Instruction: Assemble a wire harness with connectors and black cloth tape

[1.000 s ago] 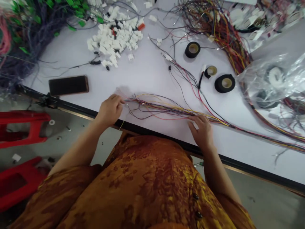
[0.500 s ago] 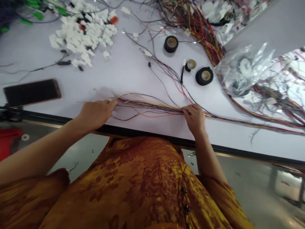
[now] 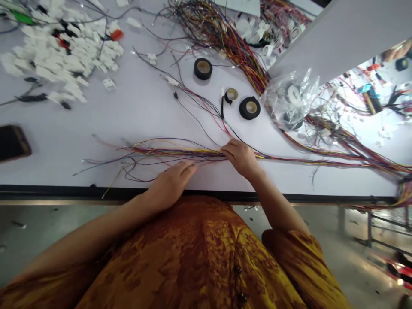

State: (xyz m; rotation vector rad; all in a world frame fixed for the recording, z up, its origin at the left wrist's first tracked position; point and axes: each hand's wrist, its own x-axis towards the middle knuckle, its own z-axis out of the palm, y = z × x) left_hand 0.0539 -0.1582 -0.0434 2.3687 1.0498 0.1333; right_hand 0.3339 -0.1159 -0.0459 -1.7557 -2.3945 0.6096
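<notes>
A bundle of thin multicoloured wires lies along the front of the white table, its loose ends fanned out at the left. My right hand is closed around the bundle, pinching it with thumb and fingers. My left hand is just below the bundle, fingers stretched out and nothing visible in them. It is close to the lower wires; whether it touches them I cannot tell. Behind my right hand, a branch of wires with a black sleeve and a white connector runs toward the bundle.
Black tape rolls stand behind the bundle, beside a clear plastic bag. White connectors are heaped at back left, above a phone. A thick wire bunch lies behind. A grey panel rises at right.
My left hand has let go of the bundle's left end and moved right and toward me. My right hand still grips the bundle. The view has shifted to the right.
</notes>
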